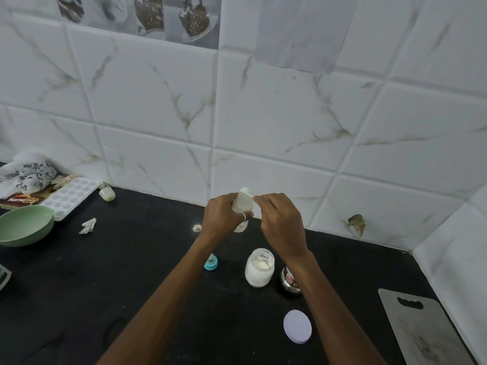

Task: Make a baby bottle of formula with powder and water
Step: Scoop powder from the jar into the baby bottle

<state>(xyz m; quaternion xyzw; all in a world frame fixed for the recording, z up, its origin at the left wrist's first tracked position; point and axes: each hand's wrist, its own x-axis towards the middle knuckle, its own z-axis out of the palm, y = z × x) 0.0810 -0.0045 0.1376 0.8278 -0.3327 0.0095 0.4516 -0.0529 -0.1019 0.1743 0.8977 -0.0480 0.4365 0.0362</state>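
Over the counter, mid-frame: both hands meet at a small bottle [243, 204] held up above the black counter [158, 272], in front of the tiled wall [263, 114].
Left hand [224, 216]: fingers wrapped shut around the bottle's middle, knuckles toward the camera, a ring on one finger; the bottle's base pokes out below the fist.
Left arm: bare forearm rising from the bottom edge, slanting up and rightward to the wrist.
Right hand [283, 222]: back of the hand up, fingers curled, fingertips pinched at the bottle's upper right edge; whether something small sits between them I cannot tell.
Right arm: bare forearm running from the lower right up and leftward, crossing over a steel pot [290, 284].
Bottle: translucent, pale, roughly upright with a slight tilt, a pale green bit showing at its top behind the fingers.
Jar [259, 267]: open, glass, white powder inside, standing on the counter below the hands, just beside the steel pot.
Lid [297, 326]: round, pale lilac, lying flat near the right forearm.
Teal ring [211, 263]: on the counter beside the left forearm, left of the jar.
Green bowl [25, 225]: at the left edge, touching a white ice tray [69, 196].
Crumpled paper [88, 226]: right of the bowl.
Steel board [424, 330]: flat at the lower right, with a handle slot.
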